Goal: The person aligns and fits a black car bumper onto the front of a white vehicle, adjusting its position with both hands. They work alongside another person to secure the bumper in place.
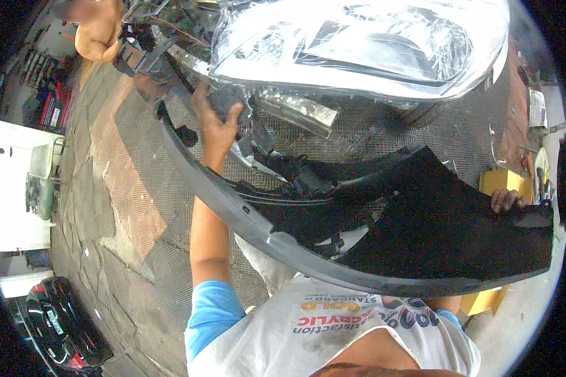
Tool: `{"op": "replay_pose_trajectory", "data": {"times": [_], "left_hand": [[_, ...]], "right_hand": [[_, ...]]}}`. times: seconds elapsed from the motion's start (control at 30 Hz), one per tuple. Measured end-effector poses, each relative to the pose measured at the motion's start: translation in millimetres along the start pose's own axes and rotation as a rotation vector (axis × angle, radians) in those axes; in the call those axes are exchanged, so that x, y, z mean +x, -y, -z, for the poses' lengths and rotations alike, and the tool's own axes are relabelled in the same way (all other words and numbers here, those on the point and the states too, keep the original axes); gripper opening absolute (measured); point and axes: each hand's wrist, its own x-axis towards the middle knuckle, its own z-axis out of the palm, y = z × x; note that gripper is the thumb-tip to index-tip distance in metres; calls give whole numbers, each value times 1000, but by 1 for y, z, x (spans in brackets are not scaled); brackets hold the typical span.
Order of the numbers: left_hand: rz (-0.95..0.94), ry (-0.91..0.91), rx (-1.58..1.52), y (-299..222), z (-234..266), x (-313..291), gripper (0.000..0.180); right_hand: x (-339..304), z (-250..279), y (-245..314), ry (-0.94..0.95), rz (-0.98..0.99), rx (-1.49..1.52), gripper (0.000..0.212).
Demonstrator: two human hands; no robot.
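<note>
Looks like holding the bumper up: right hand clamped on at 3 o'clock, left hand at 10, can't tell; next probably needs steadying.

Spreads beneath everything as a floor of ribbed grey square tiles, crossed at left by a diagonal band of ribbed red-brown tiles. Gives way farther left to cracked, uneven grey paving. Bears, at lower left, a glossy black car with red tail lights. Turns smooth and pale at far right, near a yellow box-shaped piece; too hidden at its base to tell contact.
</note>
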Motion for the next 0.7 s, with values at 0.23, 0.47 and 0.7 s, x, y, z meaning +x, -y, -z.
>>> {"op": "replay_pose_trajectory", "data": {"times": [0.23,0.47,0.7], "left_hand": [[323,150,-365,21,-7,-36,44],[-302,252,-255,-22,-1,-47,57],[-517,565,-115,2,-9,-41,60]], "right_hand": [[0,4,6,16,-16,-17,37],[-3,9,10,31,-25,-23,36],[-5,17,13,40,-35,-60,34]]}}
